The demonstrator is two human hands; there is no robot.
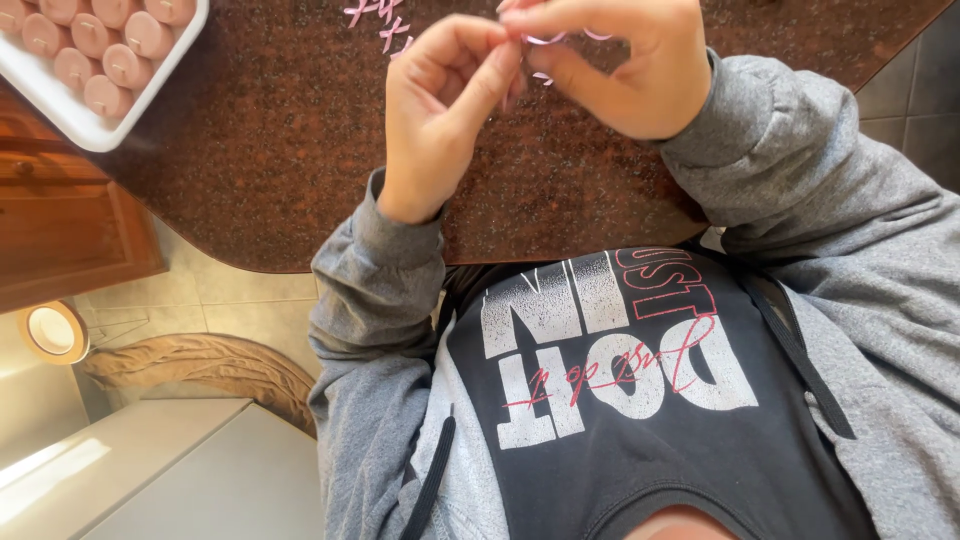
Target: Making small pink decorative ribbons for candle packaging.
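Note:
My left hand (pixel 445 110) and my right hand (pixel 620 65) meet above the dark speckled stone countertop (pixel 270 170), fingertips pinched together. Between them runs a thin pink ribbon (pixel 545 40), bent into small loops; both hands grip it, and most of it is hidden by my fingers. Several small pink ribbon bows (pixel 380 20) lie on the counter just beyond my left hand, cut off by the top edge. Grey sweatshirt sleeves cover both forearms.
A white tray (pixel 70 115) of several round pink candles (pixel 120 65) sits at the counter's far left. A wooden cabinet (pixel 60 230) stands below it. Tiled floor, a brown cloth (pixel 200 365) and a white surface (pixel 170 470) lie at lower left.

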